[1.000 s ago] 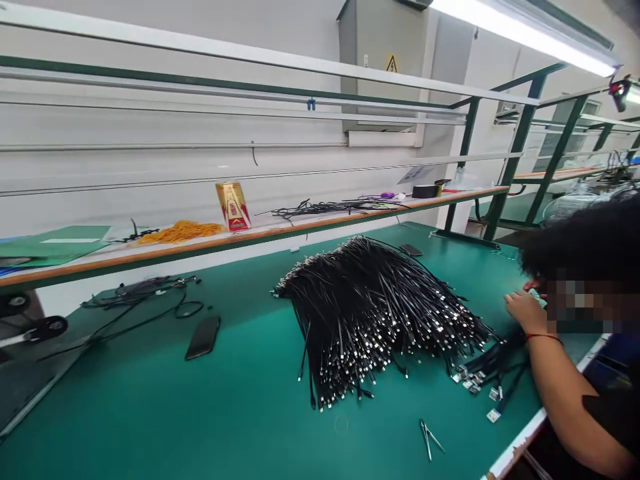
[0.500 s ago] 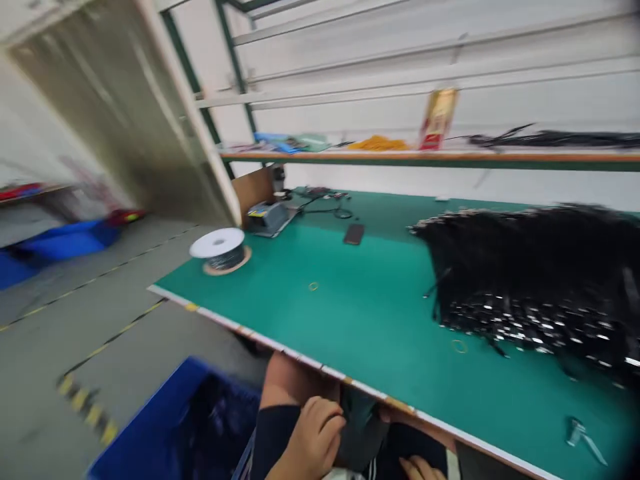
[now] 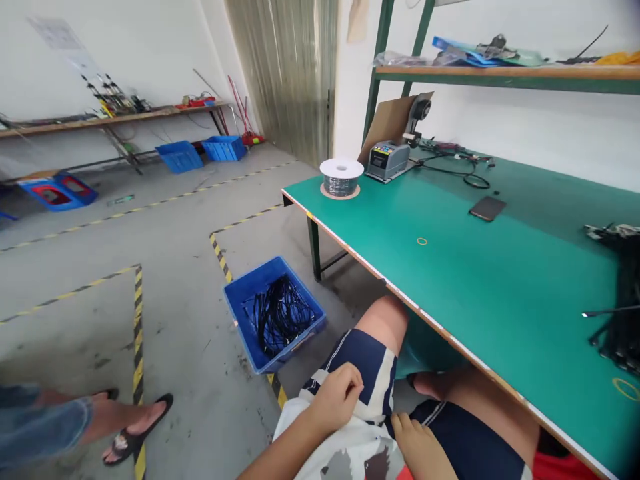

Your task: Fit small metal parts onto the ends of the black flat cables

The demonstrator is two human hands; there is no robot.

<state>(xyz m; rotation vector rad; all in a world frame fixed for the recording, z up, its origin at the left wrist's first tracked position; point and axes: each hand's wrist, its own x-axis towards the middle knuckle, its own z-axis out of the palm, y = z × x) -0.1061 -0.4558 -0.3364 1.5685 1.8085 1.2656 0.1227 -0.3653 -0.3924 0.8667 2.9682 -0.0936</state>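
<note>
Grey floor (image 3: 175,240) borders the green desk (image 3: 470,287); just off its edge, left hand (image 3: 336,398) loosely curled, right hand (image 3: 421,445) flatter, either grip's contents unclear; beside it, black cables (image 3: 281,313) in a blue bin (image 3: 245,340) (tangled, so best eased apart)

Near the front left corner of the desk (image 3: 500,280), a spool (image 3: 341,177) is sitting, a machine (image 3: 390,160) standing behind it. Rightward, a phone (image 3: 488,208) is lying behind a rubber band (image 3: 422,241), a cable pile (image 3: 629,300) farther right. On the floor (image 3: 175,253), a bin (image 3: 250,348) is holding cords (image 3: 283,312).
</note>
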